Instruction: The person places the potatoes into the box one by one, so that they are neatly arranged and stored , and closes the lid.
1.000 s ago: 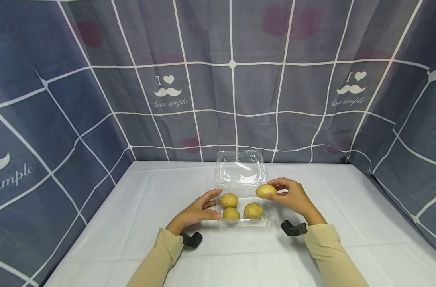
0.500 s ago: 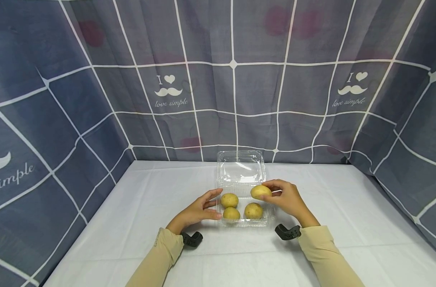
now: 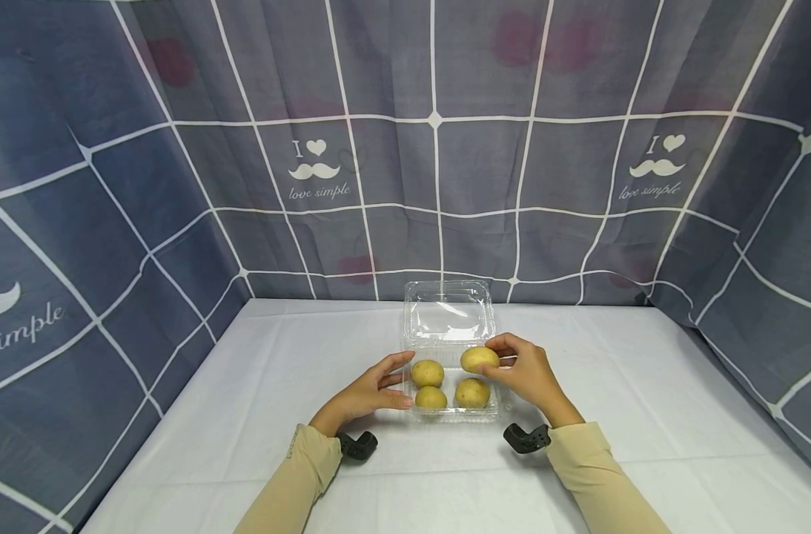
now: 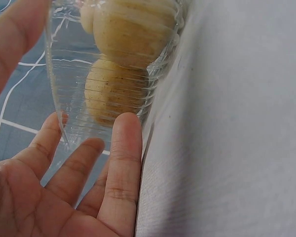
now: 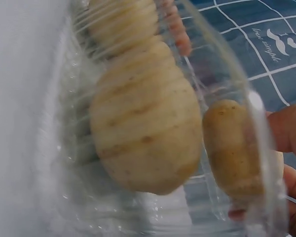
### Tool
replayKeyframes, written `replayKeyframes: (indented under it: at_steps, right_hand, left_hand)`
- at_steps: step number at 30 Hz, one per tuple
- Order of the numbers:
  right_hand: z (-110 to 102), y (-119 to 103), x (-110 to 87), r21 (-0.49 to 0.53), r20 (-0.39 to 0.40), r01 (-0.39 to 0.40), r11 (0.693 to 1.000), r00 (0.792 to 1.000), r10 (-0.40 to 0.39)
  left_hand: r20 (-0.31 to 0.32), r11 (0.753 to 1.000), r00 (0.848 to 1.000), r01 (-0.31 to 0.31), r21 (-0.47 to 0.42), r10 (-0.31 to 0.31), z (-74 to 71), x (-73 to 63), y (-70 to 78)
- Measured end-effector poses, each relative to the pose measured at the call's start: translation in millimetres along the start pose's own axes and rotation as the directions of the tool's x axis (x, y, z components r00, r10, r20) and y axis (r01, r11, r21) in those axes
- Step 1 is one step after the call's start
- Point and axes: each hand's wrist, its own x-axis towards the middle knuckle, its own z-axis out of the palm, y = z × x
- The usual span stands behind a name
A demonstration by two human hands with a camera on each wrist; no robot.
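A clear plastic clamshell box [image 3: 454,417] stands on the table with its lid [image 3: 448,313] tipped back. Three yellow potatoes sit inside: a far left potato [image 3: 428,373], a near left potato [image 3: 431,398] and a near right potato [image 3: 473,394]. My right hand [image 3: 527,373] pinches another potato [image 3: 479,360] between thumb and fingers, over the box's far right part. In the right wrist view this held potato [image 5: 233,148] shows partly through the clear wall. My left hand [image 3: 368,391] rests against the box's left side, its fingers [image 4: 127,163] extended along the ribbed wall.
A white cloth [image 3: 245,415] covers the table. Behind it and at both sides hangs a dark grid-patterned curtain [image 3: 392,170]. A black wrist mount [image 3: 357,446] sits at the left wrist, another black mount [image 3: 527,438] at the right.
My right hand has carried its potato leftward, from the box's right edge to above its far right part. The left hand and the three potatoes in the box stay put.
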Motion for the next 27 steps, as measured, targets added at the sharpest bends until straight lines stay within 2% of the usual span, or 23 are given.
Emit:
replayKeyframes:
  at_steps: [11,16,27]
  right_hand:
    - [8,1,0.6,-0.043,-0.039,0.038,0.998,0.998,-0.040]
    - [10,0,0.6,-0.084,-0.027,0.044,0.995,0.999,-0.046]
    - [16,0,5.0,-0.205,0.017,0.126,0.971,0.992,-0.125]
  left_hand:
    - [-0.004,1.000,1.000,0.012,0.006,-0.012,0.3,-0.6,0.8]
    - [-0.004,1.000,1.000,0.015,0.004,-0.015,0.5,-0.4,1.2]
    - [0.001,1.000,1.000,0.026,0.003,-0.026,-0.9,0.0,-0.3]
